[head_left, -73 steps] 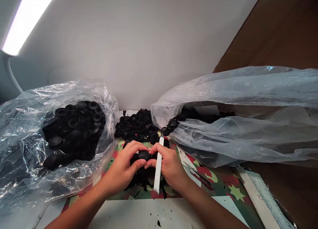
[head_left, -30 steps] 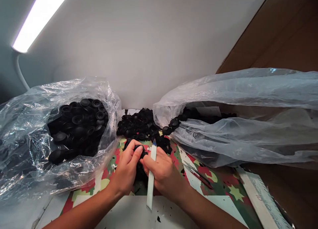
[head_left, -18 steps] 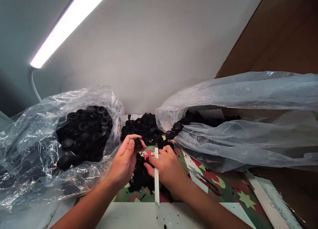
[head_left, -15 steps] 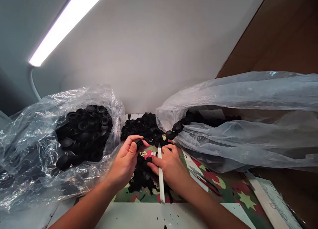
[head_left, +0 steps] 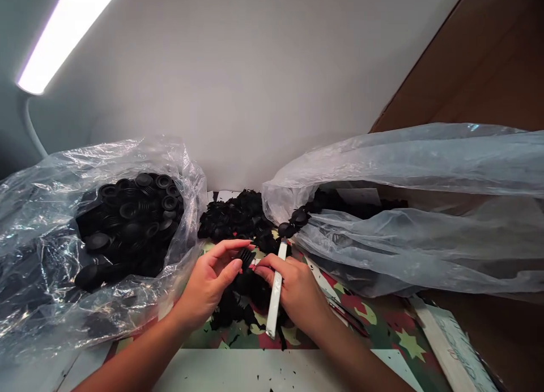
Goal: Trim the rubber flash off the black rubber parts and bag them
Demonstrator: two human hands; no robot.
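My left hand (head_left: 211, 281) is closed, fingers and thumb pinching a black ribbed rubber piece (head_left: 245, 259), or a small stack of them; I cannot tell which. Close beside it, my right hand (head_left: 293, 284) holds a slim white stick-like tool (head_left: 275, 295) that slants across the fingers with its narrow end pointing away from me. The right thumb and forefinger come together at the near side of the black piece. Below both hands lies a heap of black rubber scraps (head_left: 232, 310) on a camouflage-patterned cloth (head_left: 295, 338).
On the left, a clear plastic bag (head_left: 38, 233) holds many round black rubber pieces (head_left: 131, 211). A black pile (head_left: 233, 213) stands against the wall. To the right are another plastic bag (head_left: 395, 165), a red-handled tool (head_left: 351, 315), cardboard (head_left: 463, 63) and a white board (head_left: 229, 369) in front.
My right hand has turned and moved up to the black piece, the white tool now tilting more. A dark bit in its fingers is no longer seen. The whole view has shifted slightly.
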